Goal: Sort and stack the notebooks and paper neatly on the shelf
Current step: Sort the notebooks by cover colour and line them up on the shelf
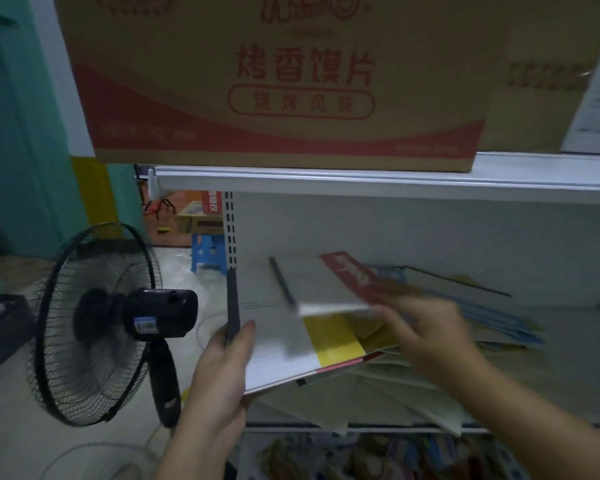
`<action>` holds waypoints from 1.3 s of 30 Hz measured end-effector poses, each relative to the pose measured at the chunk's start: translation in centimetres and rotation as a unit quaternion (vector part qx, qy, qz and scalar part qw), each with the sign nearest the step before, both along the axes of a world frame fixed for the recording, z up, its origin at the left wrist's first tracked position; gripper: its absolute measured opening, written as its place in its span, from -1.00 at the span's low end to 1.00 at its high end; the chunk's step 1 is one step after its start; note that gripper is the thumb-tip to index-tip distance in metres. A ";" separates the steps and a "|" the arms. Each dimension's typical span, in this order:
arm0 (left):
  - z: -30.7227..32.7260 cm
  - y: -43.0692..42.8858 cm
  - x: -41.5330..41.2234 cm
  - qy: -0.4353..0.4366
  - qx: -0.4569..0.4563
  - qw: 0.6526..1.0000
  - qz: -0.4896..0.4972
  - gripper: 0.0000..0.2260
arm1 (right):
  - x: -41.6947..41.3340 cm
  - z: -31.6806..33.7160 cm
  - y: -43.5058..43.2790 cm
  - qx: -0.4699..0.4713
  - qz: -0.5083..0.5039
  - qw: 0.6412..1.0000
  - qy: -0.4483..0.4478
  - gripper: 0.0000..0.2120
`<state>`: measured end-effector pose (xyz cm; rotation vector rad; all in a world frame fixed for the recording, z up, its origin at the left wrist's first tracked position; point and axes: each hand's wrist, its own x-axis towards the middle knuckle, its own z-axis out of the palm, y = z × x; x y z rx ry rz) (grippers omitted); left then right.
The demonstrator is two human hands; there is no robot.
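My left hand (227, 362) grips the left edge of a stack of notebooks (278, 344), thumb on top; the stack is white and lined with a yellow band and a dark spine. On top of that stack lies a white notebook with a red strip (329, 285), and my right hand (426, 330) is at its right edge, blurred by motion. More papers and blue-edged notebooks (492, 317) lie scattered on the white shelf (568, 341) to the right. Loose cream sheets (406, 393) spread out beneath the held stack.
A large cardboard box (284, 81) with red print sits on the upper shelf board (395, 178). A black standing fan (118, 323) is close on the left. A blue stool (208, 251) and boxes stand on the floor behind. Colourful goods fill the lower shelf (378, 455).
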<state>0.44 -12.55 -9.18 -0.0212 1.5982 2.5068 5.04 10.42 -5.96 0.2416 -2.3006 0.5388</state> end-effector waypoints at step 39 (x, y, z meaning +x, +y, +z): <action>-7.1 54.5 35.0 -0.103 -0.156 0.895 -0.405 -0.76 | 44.9 -10.9 41.9 -0.621 -0.219 0.741 -0.127 -0.55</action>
